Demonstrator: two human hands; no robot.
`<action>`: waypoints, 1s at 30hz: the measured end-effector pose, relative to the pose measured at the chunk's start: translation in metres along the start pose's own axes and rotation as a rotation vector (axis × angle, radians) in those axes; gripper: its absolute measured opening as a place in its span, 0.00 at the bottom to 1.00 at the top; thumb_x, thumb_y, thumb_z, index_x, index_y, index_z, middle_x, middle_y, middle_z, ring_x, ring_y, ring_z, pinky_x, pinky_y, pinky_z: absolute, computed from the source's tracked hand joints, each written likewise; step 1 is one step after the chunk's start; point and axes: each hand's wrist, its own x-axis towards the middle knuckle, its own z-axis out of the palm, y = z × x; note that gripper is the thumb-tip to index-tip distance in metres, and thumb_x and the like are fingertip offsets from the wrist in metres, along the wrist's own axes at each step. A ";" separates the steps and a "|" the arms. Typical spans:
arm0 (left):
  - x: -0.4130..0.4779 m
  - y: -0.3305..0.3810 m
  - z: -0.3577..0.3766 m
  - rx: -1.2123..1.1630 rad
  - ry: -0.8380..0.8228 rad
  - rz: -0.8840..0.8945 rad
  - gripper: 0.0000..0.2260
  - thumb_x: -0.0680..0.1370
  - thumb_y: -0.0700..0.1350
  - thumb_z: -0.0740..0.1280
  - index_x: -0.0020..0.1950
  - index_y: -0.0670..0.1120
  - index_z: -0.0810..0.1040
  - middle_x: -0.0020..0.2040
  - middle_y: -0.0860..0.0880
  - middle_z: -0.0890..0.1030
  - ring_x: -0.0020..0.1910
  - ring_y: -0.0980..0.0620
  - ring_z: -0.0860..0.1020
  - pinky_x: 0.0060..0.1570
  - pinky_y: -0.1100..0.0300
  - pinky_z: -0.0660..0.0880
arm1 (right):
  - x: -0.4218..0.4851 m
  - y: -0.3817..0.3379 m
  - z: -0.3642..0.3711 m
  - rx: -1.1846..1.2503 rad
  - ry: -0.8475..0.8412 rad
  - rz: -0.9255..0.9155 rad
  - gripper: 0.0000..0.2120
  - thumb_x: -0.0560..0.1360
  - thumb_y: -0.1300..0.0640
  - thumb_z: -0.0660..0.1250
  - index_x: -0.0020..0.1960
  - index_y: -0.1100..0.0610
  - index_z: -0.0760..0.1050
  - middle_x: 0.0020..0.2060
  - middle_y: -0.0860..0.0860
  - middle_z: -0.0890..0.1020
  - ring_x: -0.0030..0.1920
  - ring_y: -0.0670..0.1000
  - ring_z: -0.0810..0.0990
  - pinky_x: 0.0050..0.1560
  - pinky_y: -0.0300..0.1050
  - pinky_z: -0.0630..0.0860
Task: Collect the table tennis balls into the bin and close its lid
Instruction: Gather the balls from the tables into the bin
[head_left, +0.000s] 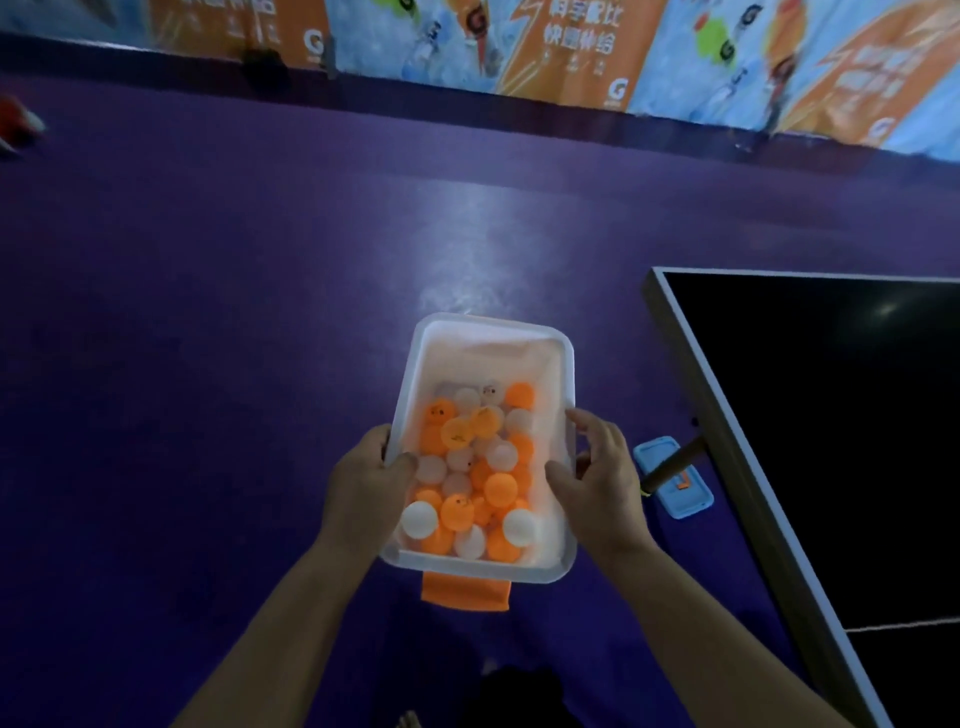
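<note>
Centre frame: my left hand (363, 480) and right hand (597, 483) grip the bin (493, 326), balls (470, 467) inside; collecting looks done, fitting the lid comes next

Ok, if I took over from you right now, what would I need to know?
Left hand: grips the bin's left rim.
Right hand: grips its right rim.
The bin is open and holds many orange and white balls.
What looks like the blue lid lies on the floor to the right, by the table leg.
Done: balls collected, with none loose in view.
Left: fetch the lid and close the bin.
</note>
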 end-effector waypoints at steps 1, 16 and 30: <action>0.019 0.004 0.005 0.007 -0.021 0.004 0.10 0.78 0.43 0.62 0.41 0.58 0.71 0.41 0.51 0.79 0.41 0.51 0.78 0.42 0.51 0.77 | 0.016 0.002 0.002 -0.007 0.016 0.014 0.25 0.73 0.56 0.67 0.67 0.47 0.65 0.55 0.40 0.67 0.48 0.42 0.74 0.41 0.32 0.72; 0.325 0.125 0.081 0.138 -0.062 0.104 0.04 0.78 0.44 0.62 0.50 0.53 0.74 0.40 0.52 0.80 0.38 0.54 0.78 0.33 0.61 0.73 | 0.335 0.024 0.013 0.054 0.108 0.113 0.28 0.72 0.55 0.69 0.68 0.46 0.62 0.59 0.41 0.70 0.55 0.42 0.73 0.41 0.30 0.70; 0.609 0.216 0.142 0.160 -0.170 0.130 0.08 0.76 0.42 0.61 0.52 0.51 0.76 0.40 0.52 0.79 0.38 0.54 0.78 0.32 0.60 0.72 | 0.609 0.025 0.027 -0.053 0.214 0.334 0.19 0.72 0.50 0.69 0.60 0.50 0.69 0.39 0.44 0.76 0.37 0.43 0.77 0.35 0.38 0.75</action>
